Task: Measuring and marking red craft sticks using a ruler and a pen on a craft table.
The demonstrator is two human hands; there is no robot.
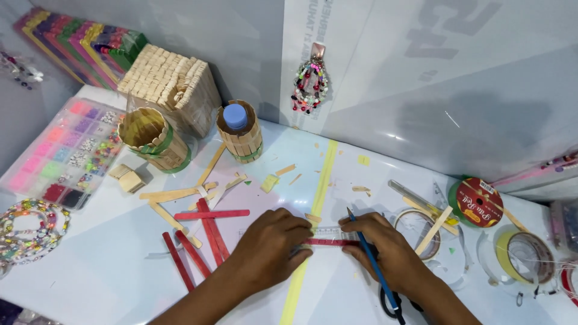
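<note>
Left hand [271, 244] pressed flat, fingers curled down on the near end of a red stick [328, 242] and a clear ruler [328, 232], right across the yellow tape line [316, 204]. Right hand [385, 247] closed around a blue pencil [370, 259], tip up by the ruler, other fingers resting on the far end of the red stick. Red stick lying sideways, long way running from one hand to the other, ruler touching it just behind. Both hands equally close, one at each end. Maybe pinched a little under the left fingers; hard to tell. More red sticks [201, 238] left of the tape line, tape rolls [527, 256] well off to the right.
</note>
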